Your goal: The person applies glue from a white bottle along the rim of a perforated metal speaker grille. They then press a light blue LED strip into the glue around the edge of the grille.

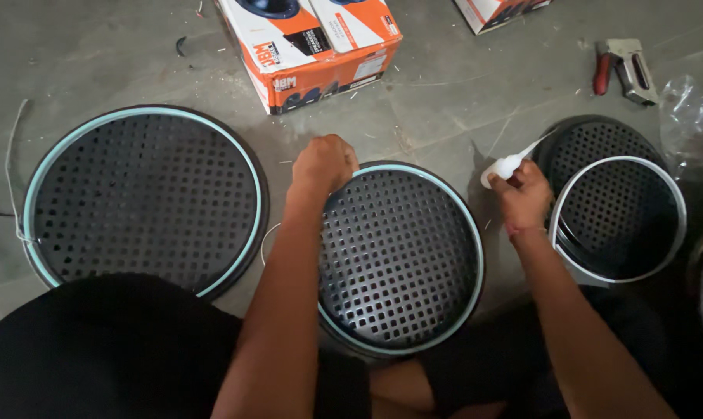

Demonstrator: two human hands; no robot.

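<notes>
A round black perforated grille (402, 256) with a pale green rim lies on the floor in front of me. My left hand (323, 164) rests closed on its far left edge, gripping the rim. My right hand (524, 196) is just right of that grille and holds a small white squeeze bottle (505, 166) with a thin nozzle pointing up and to the right. A second, similar grille (143, 200) lies to the left. At the right lies a stack of black grilles (600, 147) with a loose pale ring (620, 219) on top.
An orange and white cardboard box (314, 48) stands at the back centre, another box (497, 12) further right. A staple gun (623, 68) with a red handle lies at the back right, beside crumpled clear plastic (691, 116). A thin wire (12, 178) trails at the far left.
</notes>
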